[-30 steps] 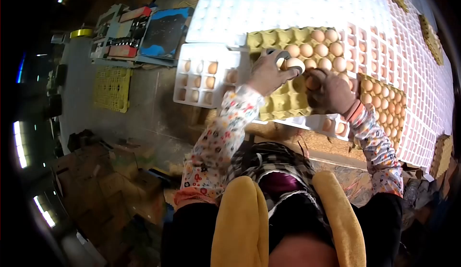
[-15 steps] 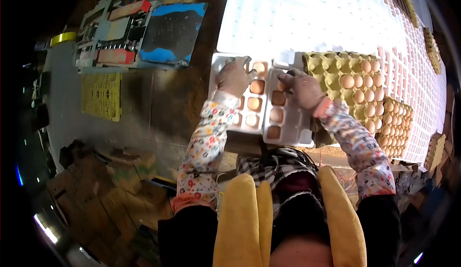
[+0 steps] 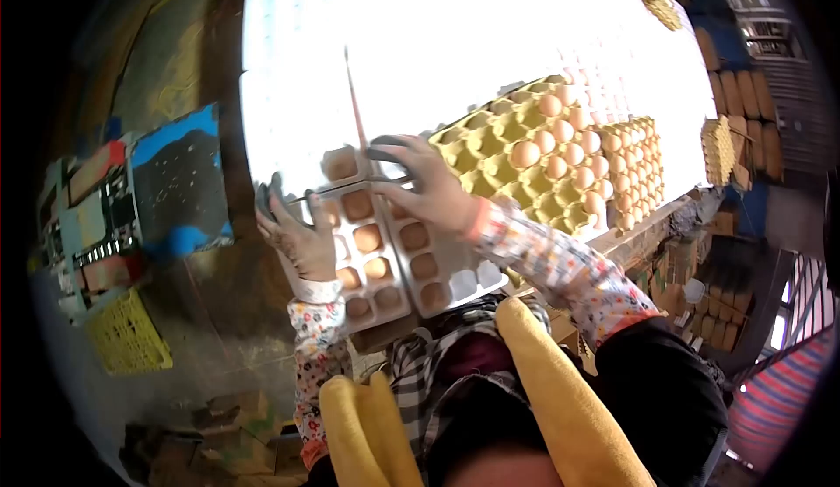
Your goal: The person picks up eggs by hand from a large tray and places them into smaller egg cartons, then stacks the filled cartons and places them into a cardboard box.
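In the head view, the left hand [image 3: 302,242] has its fingers spread at the outer edge of a white plastic tray of brown eggs [image 3: 385,315], probably to square or steady it. The right hand [image 3: 429,189], thumb and fingers parted, reaches over the top of a neighbouring white plastic tray [image 3: 464,286]; whether it grips anything there cannot be told. The hands are apart, and the two trays lie side by side at the surface's near edge, seemingly for easy reach. Their separate cups likely stop the eggs from rolling or knocking. Just right of the right hand, a yellow moulded tray [image 3: 490,150] holds brown eggs mostly toward its right side, beside a smaller-looking yellow egg tray [image 3: 639,172]. Beyond, glare washes out the white trays [image 3: 297,32] toward the far edge.
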`<action>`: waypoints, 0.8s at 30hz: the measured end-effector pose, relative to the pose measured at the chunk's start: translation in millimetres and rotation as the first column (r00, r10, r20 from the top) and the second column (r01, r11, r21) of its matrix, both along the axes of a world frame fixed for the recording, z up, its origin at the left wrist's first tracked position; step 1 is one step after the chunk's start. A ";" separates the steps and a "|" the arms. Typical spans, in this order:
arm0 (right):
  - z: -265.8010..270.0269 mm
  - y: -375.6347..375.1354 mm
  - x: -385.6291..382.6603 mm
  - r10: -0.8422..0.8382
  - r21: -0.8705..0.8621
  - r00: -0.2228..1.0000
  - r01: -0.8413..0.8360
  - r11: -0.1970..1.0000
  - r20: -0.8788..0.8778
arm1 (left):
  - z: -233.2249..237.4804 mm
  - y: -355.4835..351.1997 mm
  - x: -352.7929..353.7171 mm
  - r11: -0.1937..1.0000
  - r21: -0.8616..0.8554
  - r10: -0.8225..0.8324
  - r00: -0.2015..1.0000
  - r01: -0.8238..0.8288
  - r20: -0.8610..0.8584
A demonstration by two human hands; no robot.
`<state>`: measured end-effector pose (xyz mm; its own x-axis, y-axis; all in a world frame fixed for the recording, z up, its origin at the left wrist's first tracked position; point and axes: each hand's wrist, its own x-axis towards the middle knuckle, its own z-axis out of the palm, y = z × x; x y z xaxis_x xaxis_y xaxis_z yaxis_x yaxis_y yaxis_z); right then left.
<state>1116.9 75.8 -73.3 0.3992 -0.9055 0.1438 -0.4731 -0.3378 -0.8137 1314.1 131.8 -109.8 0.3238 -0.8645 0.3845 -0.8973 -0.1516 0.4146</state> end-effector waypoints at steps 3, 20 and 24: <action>38.1 18.4 -108.3 -0.325 0.227 0.922 0.277 0.934 0.211 | 10.0 -21.7 -101.1 0.841 -0.284 -0.536 0.640 0.460 -0.550; 24.9 -118.0 -359.1 -0.198 0.497 0.888 -0.039 0.867 0.415 | 63.2 -141.3 -309.0 0.666 0.488 -0.548 0.814 0.565 -0.195; 21.7 -128.1 -375.4 -0.157 0.590 0.880 -0.160 0.792 0.449 | 70.7 -155.7 -315.9 0.502 0.623 -0.605 0.759 0.600 -0.243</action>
<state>741.5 -52.4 -51.7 0.4312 -0.8645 -0.2584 0.0026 0.2876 -0.9578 998.2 -23.9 -39.1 -0.3707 -0.8676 -0.3315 -0.8774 0.2100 0.4315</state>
